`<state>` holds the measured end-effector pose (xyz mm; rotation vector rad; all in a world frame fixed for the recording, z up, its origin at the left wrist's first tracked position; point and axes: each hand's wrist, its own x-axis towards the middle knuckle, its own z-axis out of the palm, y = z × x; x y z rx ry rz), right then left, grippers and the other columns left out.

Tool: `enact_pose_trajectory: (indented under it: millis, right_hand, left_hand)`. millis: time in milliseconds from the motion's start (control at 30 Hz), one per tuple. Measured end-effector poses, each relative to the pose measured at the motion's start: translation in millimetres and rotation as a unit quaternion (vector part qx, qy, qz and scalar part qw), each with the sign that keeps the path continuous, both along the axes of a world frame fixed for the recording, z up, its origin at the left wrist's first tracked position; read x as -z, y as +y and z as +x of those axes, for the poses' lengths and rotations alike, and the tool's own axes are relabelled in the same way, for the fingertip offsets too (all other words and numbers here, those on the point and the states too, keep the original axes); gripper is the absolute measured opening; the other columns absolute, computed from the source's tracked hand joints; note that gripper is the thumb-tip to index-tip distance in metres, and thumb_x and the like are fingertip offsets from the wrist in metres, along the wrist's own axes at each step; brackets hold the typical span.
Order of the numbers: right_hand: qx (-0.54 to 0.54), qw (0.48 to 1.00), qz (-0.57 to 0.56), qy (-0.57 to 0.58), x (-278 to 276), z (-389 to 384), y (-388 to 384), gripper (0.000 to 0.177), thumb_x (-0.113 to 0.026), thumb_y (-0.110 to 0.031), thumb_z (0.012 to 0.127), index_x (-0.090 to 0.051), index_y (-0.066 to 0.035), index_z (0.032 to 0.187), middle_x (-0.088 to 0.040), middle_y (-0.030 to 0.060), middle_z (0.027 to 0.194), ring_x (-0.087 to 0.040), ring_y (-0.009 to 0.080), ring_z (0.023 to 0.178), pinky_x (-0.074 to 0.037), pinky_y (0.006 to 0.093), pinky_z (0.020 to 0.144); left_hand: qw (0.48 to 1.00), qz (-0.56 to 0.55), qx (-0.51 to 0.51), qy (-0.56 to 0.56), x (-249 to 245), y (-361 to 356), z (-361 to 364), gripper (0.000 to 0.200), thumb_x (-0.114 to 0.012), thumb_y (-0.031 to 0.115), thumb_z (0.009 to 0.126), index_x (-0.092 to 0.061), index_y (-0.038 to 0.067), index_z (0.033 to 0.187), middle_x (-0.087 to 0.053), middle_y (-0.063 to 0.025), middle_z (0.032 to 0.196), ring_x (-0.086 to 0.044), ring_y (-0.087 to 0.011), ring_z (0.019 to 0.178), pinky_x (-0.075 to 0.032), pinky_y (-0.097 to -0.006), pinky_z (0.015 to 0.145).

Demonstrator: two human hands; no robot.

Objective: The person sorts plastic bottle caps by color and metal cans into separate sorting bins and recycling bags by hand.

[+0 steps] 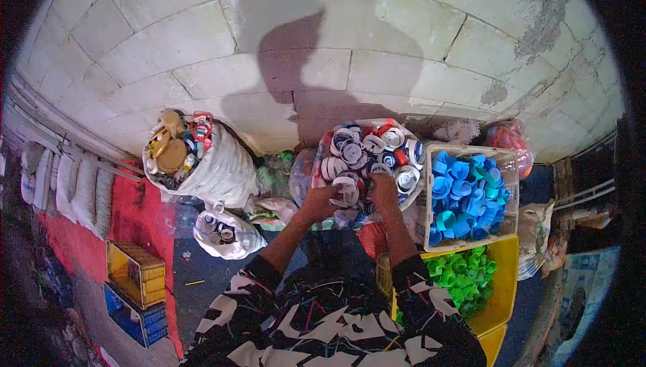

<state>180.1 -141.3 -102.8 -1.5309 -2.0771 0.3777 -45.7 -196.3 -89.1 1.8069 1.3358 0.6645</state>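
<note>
Shirt point(330, 323), dark w/ pale patches & thin coloured streaks, is filling the bottom centre of view; its sleeves are covering the upper forearms. Both forearms are extending fwd & converging over the open bag point(317, 170). L hand point(321, 203) is angling inward from the bag's near L side, fingers partly bent, tips lying at a white cap point(346, 193); cannot tell if they are gripping it. R hand point(383, 193) is pointing fwd, back of hand up, its fingertips dipping among the caps point(351, 151); finger opening & any hold are hidden.

Caps (white, blue, red) are heaping in the bag, around both hands. Markings on caps are appearing too small to read.

Adj. R: white crate point(426, 195) is holding blue caps point(464, 195). Nearer: yellow crate point(503, 299) is holding green caps point(464, 274). L of bag: large sack point(225, 172) is holding mixed items; small sack point(245, 242) is sitting nearer, mouth open.
</note>
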Motion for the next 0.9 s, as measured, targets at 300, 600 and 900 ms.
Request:
enact_pose_trajectory:
  millis: [300,600,900]
  right_hand:
    - [0.034,0.998,0.015,0.052,-4,12,-19,0.027,-0.058,0.0,0.073,-0.066,-0.001,0.099,-0.056,0.0192,0.094,-0.058,0.0367,0.09,-0.048,0.0428,0.079]
    - [0.048,0.993,0.075,0.078,-21,-26,-46,0.047,-0.066,-0.003,0.066,-0.058,0.001,0.112,-0.049,0.0213,0.109,-0.052,0.0401,0.103,-0.044,0.0449,0.088]
    - [0.071,0.993,0.045,0.085,-34,-8,-33,0.051,-0.063,0.002,0.065,-0.056,0.0,0.115,-0.048,0.0213,0.113,-0.049,0.0399,0.107,-0.042,0.0444,0.092]
  left_hand:
    - [0.996,0.026,-0.067,-0.06,10,6,4,0.056,-0.071,0.004,0.07,-0.054,-0.001,0.123,-0.066,-0.018,0.107,-0.066,-0.0254,0.095,-0.053,-0.0358,0.081]
    - [0.898,-0.143,-0.158,-0.385,-19,12,-4,0.05,-0.069,0.0,0.076,-0.054,-0.004,0.124,-0.063,-0.013,0.109,-0.062,-0.0181,0.094,-0.05,-0.029,0.085]
    - [0.679,-0.209,-0.153,-0.687,51,35,-9,0.04,-0.051,0.008,0.094,-0.041,0.0,0.132,-0.057,-0.0116,0.122,-0.057,-0.022,0.11,-0.048,-0.0342,0.095]
